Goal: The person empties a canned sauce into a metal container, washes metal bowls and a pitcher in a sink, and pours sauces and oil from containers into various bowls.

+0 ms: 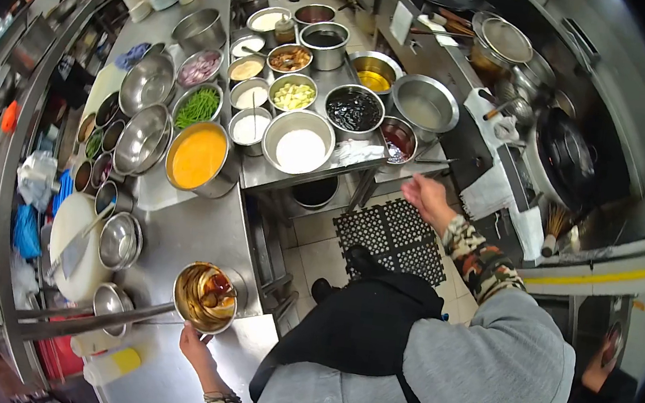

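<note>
My left hand (198, 349) grips the near side of a metal pot (241, 292) on the steel counter at lower left. Brown and red sauce smears its inside, and a ladle's bowl (218, 296) rests in it. My right hand (429, 201) is raised above the floor mat, fingers loosely bent and apart, with nothing visible in them. Nearest to it is a pot of dark red sauce (398, 142). A large pot of orange liquid (198, 157) stands farther up the counter, next to a bowl of chopped greens (198, 108).
Several containers fill the steel table ahead, including white powder (299, 151), black jelly-like food (354, 110) and yellow chunks (295, 95). Nested bowls (121, 241) and a yellow-ended bottle (112, 367) sit left. A wok station (562, 161) is right. Another person's hand (599, 368) shows at lower right.
</note>
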Action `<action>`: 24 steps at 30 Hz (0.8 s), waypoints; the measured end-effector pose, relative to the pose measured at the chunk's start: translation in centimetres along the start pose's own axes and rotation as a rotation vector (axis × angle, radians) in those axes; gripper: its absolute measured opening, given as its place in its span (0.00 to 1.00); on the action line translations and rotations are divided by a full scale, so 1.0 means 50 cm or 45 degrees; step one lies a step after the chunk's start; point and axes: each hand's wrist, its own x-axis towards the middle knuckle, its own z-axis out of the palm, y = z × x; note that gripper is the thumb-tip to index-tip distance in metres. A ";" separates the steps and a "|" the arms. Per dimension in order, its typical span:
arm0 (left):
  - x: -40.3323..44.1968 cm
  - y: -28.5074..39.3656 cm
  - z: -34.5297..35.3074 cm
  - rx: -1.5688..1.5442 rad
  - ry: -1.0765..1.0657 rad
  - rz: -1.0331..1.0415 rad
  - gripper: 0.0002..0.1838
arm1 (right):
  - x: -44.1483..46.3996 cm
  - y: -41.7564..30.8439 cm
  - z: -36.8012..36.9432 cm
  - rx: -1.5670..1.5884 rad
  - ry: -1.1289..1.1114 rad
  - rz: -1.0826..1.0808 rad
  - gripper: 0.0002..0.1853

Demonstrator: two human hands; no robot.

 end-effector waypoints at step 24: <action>-0.045 -0.026 -0.048 0.016 0.195 0.080 0.32 | 0.155 -0.077 0.277 0.117 -0.217 0.183 0.11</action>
